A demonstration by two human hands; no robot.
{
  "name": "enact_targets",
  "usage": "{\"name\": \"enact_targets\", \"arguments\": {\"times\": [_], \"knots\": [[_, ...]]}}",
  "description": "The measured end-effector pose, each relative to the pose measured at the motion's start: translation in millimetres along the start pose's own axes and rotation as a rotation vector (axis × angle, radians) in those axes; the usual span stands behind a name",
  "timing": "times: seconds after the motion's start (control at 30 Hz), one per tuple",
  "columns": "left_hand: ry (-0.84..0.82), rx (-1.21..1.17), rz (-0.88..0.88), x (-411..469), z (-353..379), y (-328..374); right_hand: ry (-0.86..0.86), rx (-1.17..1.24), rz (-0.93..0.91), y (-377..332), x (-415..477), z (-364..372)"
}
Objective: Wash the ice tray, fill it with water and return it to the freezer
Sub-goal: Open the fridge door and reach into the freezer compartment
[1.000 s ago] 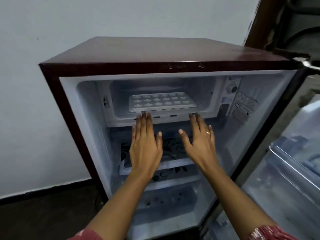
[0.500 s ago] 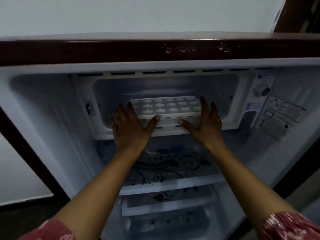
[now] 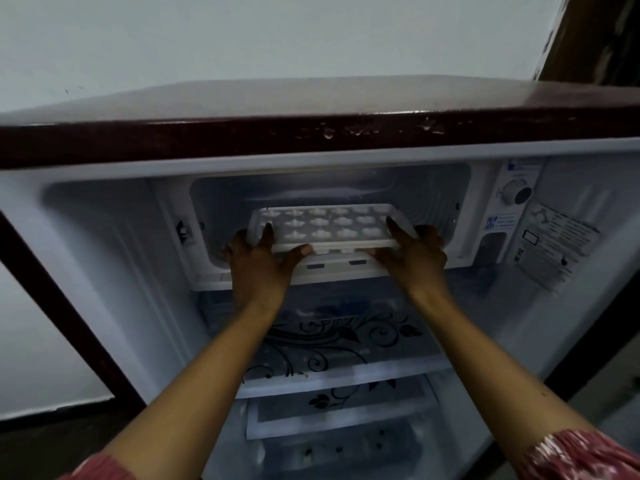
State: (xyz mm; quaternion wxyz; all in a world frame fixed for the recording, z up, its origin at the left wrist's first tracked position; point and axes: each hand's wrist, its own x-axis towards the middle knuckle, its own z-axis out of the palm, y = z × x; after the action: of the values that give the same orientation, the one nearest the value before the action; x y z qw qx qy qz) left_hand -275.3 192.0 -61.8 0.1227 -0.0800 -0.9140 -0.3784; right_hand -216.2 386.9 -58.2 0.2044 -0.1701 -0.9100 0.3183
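We see the white ice tray [image 3: 332, 225] at the mouth of the freezer compartment [image 3: 329, 188], its near edge just over the compartment's front lip, tilted slightly with the far side higher. Its rows of cells hold pale lumps; whether these are ice or bare plastic we cannot tell.

The left hand [image 3: 261, 263] is clamped on the tray's left end, thumb laid along the front rim and fingers reaching up over the left corner. The right hand [image 3: 414, 258] grips the right end the same way, thumb along the front rim, one finger over the top edge and the rest curled behind the corner. Both forearms rise from the bottom of the view, with red patterned sleeves [image 3: 581, 455] at the elbows.

Right of the freezer compartment sits a round control dial [image 3: 517, 194], with a small blue label [image 3: 498, 221] below it and a larger printed sticker [image 3: 557, 244] on the inner wall; the writing on all of these is too blurred for us to read.

Below the hands lies a glass shelf [image 3: 332, 344] printed with a black floral scroll, and a second shelf under it. The fridge top [image 3: 311, 133] is dark maroon, against a pale wall [image 3: 277, 36].
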Motion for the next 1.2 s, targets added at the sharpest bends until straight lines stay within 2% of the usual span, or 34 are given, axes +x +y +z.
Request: {"name": "enact_targets", "arguments": {"times": [0.23, 0.33, 0.47, 0.73, 1.0, 1.2], "knots": [[0.003, -0.134, 0.01, -34, -22, 10, 0.133, 0.155, -0.012, -11, -42, -21], [0.004, -0.16, 0.035, -58, -35, 15, 0.135, 0.052, -0.024, -15, -68, -30], [-0.003, -0.224, 0.069, -90, -51, 16, 0.085, 0.116, 0.057, -19, -108, -43], [-0.072, -0.265, 0.012, -160, -76, 8, -0.003, 0.178, 0.149, -28, -196, -74], [-0.162, -0.287, 0.046, -228, -102, 1, 0.025, 0.262, 0.281, -25, -279, -92], [-0.249, -0.368, 0.088, -282, -125, -8, 0.116, 0.491, 0.423, -15, -342, -103]]}}
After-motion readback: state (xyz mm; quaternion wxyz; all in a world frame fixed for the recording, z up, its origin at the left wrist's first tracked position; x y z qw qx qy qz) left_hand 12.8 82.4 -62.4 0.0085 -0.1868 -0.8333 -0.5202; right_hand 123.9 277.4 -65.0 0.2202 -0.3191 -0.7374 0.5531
